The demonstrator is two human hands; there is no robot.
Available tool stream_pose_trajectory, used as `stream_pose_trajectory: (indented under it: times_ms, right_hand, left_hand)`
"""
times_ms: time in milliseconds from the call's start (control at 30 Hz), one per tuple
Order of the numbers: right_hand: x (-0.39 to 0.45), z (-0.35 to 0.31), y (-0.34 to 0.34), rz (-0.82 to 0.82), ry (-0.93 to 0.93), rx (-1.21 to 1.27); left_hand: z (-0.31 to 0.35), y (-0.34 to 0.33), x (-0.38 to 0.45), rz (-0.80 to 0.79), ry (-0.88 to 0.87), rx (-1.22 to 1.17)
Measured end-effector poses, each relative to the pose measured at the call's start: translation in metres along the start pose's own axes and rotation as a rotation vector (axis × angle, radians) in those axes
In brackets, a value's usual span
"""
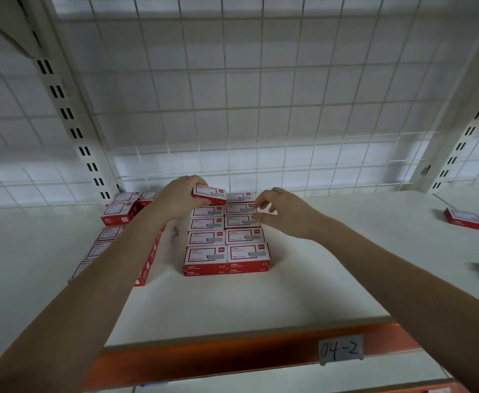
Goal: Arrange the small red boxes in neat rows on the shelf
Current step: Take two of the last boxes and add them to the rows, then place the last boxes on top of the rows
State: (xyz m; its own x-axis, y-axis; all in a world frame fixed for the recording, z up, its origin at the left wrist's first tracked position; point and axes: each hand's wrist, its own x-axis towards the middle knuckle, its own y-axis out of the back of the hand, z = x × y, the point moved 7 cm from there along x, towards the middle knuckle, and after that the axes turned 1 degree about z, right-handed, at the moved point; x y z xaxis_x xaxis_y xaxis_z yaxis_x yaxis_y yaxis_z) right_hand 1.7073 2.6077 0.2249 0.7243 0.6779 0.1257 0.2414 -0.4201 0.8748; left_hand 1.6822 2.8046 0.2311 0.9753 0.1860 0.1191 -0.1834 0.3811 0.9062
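Several small red and white boxes lie in two neat columns on the white shelf. My left hand holds one more small red box just above the far end of the left column. My right hand hovers at the right column's far end with fingers loosely curled, fingertips near a box there, and holds nothing. More red boxes are stacked to the left, partly hidden by my left forearm.
A lone red box lies on the shelf at the far right. A white wire grid backs the shelf, with slotted uprights on both sides. The orange front rail carries a label "04-2".
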Motion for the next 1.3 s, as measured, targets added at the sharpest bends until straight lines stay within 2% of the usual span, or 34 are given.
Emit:
stream_pose_trajectory:
  times_ms: [333, 533, 633, 767, 967, 1300]
  right_hand:
    - [0.037, -0.001, -0.016, 0.001, 0.018, -0.180]
    - [0.038, 0.008, -0.011, 0.031, 0.025, -0.211]
    - [0.027, 0.024, 0.000, 0.042, 0.015, -0.241]
    - [0.001, 0.058, 0.020, 0.027, -0.029, -0.329]
    - [-0.065, 0.131, 0.067, 0.036, -0.209, -0.419]
    - [-0.202, 0.244, 0.154, 0.031, -0.465, -0.454]
  left_hand:
    - [-0.020, -0.019, 0.025, -0.178, 0.076, 0.124]
    - [-0.020, -0.019, 0.028, -0.194, 0.055, 0.201]
    - [-0.005, -0.013, 0.029, -0.119, -0.007, 0.297]
    - [0.061, -0.019, 0.032, -0.042, -0.194, 0.371]
    - [0.188, -0.078, 0.037, -0.100, -0.444, 0.373]
    - [0.367, -0.183, 0.030, -0.210, -0.639, 0.291]
